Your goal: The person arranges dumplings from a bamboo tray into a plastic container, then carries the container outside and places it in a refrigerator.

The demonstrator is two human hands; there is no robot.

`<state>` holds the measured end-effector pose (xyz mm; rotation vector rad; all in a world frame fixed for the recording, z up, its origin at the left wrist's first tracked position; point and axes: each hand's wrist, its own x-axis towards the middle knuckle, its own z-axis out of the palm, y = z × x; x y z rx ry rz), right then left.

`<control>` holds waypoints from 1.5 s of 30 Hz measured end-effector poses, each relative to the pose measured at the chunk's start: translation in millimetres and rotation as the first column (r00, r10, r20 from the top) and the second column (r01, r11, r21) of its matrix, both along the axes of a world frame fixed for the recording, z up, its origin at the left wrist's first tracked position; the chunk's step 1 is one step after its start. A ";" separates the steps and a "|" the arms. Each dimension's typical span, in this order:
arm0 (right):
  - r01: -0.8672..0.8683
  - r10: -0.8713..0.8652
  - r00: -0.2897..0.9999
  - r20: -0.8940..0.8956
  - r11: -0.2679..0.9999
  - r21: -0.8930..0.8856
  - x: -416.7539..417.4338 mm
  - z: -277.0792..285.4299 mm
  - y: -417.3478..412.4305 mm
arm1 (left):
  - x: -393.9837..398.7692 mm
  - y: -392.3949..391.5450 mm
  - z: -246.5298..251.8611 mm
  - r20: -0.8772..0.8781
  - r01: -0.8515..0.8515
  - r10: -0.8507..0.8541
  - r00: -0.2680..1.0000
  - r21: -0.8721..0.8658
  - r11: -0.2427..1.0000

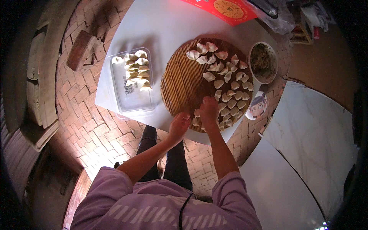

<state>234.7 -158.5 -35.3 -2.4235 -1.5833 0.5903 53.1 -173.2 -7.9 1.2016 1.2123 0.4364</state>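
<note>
A round board of reed stalks (181, 82) lies on the white tabletop before me. Uncooked dumplings (218, 84) cover its right side and front, while bare stalks show at its left. My right hand (209, 112) is over the front of the board, fingers bent down among the dumplings; whether it grips one is hidden. Just left of it, my left hand (179, 125) is at the board's front edge with curled fingers, and its grasp cannot be made out. A clear plastic tray (135, 103) stands to the left, with two columns of dumplings (143, 61) towards its far end.
A bowl of minced filling (263, 62) stands right of the board. Near it is a round picture of a cartoon face (257, 106). A red printed sheet or box (227, 10) lies at the far edge. Bricks (80, 50) rest on the brick floor (86, 115).
</note>
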 end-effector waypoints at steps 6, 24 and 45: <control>0.430 -0.514 0.297 -0.804 0.824 -0.368 -14.3 47.8 30.9 | 42.2 23.3 4.0 0.254 -0.247 0.241 0.937 -0.009 0.969; 0.116 -0.501 0.233 -0.833 0.865 -0.488 -107.8 36.4 7.6 | -159.5 136.5 -13.4 -0.309 -0.135 0.264 0.914 0.382 0.914; 0.193 -0.248 0.883 -0.398 0.966 -0.172 10.0 53.6 -35.2 | -162.6 151.4 -34.4 -0.367 0.059 0.205 0.907 0.593 0.803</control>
